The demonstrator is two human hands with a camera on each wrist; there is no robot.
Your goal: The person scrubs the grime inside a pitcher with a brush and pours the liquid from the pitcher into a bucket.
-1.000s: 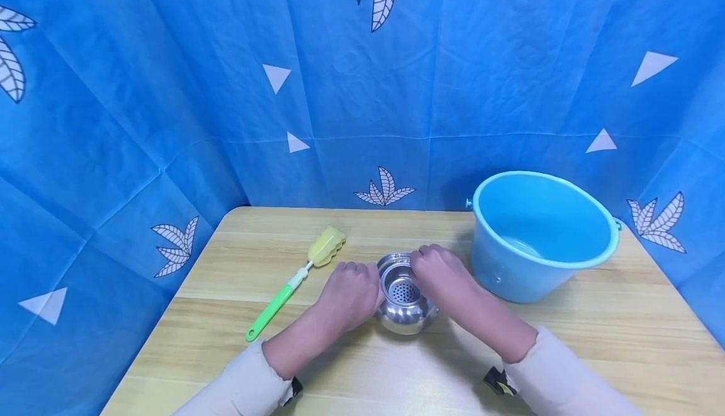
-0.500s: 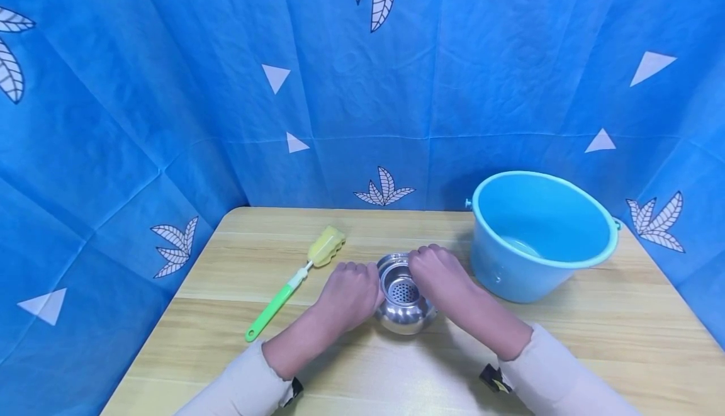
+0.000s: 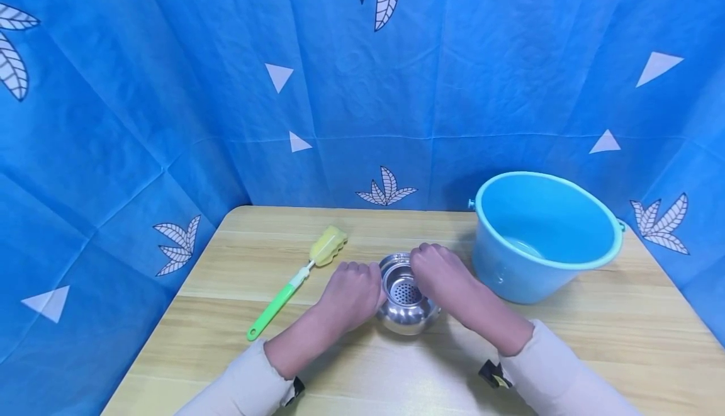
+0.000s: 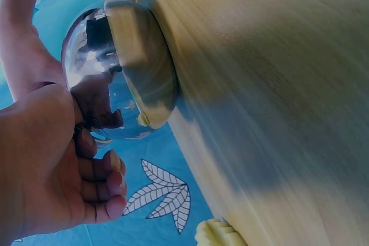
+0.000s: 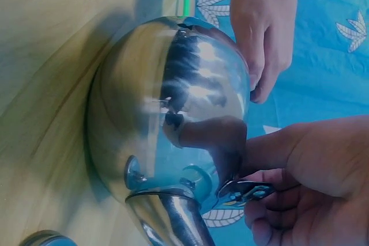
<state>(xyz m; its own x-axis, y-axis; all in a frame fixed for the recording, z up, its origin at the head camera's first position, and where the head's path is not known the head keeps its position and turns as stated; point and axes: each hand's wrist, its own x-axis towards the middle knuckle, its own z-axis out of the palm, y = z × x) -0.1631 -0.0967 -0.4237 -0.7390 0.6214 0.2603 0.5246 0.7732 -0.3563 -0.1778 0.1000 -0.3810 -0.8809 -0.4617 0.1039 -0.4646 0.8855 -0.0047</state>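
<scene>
A shiny round metal teapot (image 3: 406, 320) stands on the table, its mouth facing up. Inside the mouth sits a strainer (image 3: 405, 291) with a perforated bottom. From the left, my left hand (image 3: 352, 295) grips the teapot's rim, with the thumb against the metal and the fingers curled. On the opposite side my right hand (image 3: 444, 279) holds the rim next to a small metal bracket (image 5: 249, 191), fingers curled beneath it. The spout (image 5: 173, 218) shows below that hand in the right wrist view. The fingertips' exact contact is partly hidden.
A light blue bucket (image 3: 503, 271) stands behind and right of the teapot. To the left lies a brush (image 3: 277, 308) with a green handle and yellow sponge head. A round metal edge (image 5: 49, 239) shows in the right wrist view. Blue patterned cloth (image 3: 362, 89) hangs around the table.
The head view has shifted very slightly. Both hands keep their hold on the teapot, which stays in place.
</scene>
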